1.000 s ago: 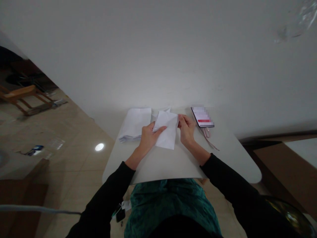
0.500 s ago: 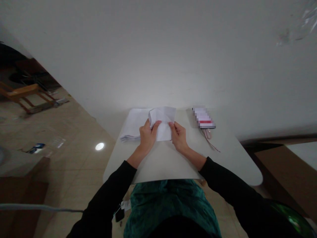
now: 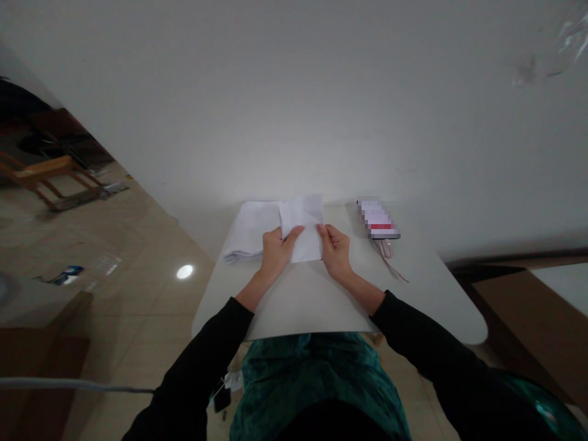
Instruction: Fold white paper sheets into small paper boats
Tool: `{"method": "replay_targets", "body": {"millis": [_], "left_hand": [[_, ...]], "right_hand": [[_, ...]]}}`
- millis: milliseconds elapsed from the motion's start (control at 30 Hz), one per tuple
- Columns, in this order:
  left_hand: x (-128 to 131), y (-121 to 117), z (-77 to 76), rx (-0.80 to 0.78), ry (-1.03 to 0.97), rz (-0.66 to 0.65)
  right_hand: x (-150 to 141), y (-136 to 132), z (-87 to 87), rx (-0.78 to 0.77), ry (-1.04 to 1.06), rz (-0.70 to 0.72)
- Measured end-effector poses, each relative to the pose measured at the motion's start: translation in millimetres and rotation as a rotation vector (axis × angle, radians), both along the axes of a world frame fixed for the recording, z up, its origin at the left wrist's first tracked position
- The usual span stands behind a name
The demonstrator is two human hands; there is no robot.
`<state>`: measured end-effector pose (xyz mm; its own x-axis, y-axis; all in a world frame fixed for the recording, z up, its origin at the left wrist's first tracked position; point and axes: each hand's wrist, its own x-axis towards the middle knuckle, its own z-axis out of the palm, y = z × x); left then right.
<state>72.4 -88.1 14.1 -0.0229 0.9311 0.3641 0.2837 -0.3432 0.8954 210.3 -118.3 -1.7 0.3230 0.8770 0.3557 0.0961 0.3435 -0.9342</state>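
A folded sheet of white paper (image 3: 304,228) lies flat on the white table (image 3: 312,306), with its lower edge under both hands. My left hand (image 3: 277,253) pinches the sheet's left side, thumb on top. My right hand (image 3: 334,251) holds its right side near the lower corner. Just left of the sheet, partly overlapped by it, is a stack of white paper (image 3: 250,230).
Right of my right hand lies a phone (image 3: 378,218), its surface blurred, with a pink strap (image 3: 387,255) trailing toward me. The table has rounded corners and stands against a white wall. Beyond its left edge are a tiled floor and a wooden chair (image 3: 43,174).
The sheet has gone from tilted and raised between my hands to lying flatter and squared on the table. My hands have moved slightly apart and toward its lower edge.
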Motion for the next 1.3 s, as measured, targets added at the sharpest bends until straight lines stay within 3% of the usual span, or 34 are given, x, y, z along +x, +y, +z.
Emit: {"method": "replay_targets", "body": {"millis": [133, 233, 367, 433, 567, 1033, 1200, 1300], "left_hand": [[-1, 3, -3.9, 0.089, 0.036, 0.003], [-4, 7, -5.6, 0.11, 0.023, -0.007], [-9, 9, -6.4, 0.07, 0.124, -0.121], [-11, 9, -6.6, 0.034, 0.159, -0.144], [-11, 8, -4.6, 0.01, 0.021, -0.13], [-17, 16, 4.0, 0.062, -0.122, 0.019], [-11, 7, 2.4, -0.182, -0.147, -0.26], [-8, 5, -3.7, -0.269, -0.118, -0.273]], "right_hand": [[0, -1, 1.4, 0.042, -0.034, -0.027], [4, 4, -1.2, 0.029, -0.029, 0.043], [14, 15, -6.3, -0.029, -0.024, 0.18], [18, 19, -7.3, -0.049, -0.03, 0.156], [20, 17, -5.4, -0.018, -0.084, 0.09], [19, 16, 1.5, -0.096, -0.035, 0.226], [26, 19, 0.8, -0.029, -0.001, 0.139], [29, 21, 0.9, -0.069, 0.032, 0.173]]}}
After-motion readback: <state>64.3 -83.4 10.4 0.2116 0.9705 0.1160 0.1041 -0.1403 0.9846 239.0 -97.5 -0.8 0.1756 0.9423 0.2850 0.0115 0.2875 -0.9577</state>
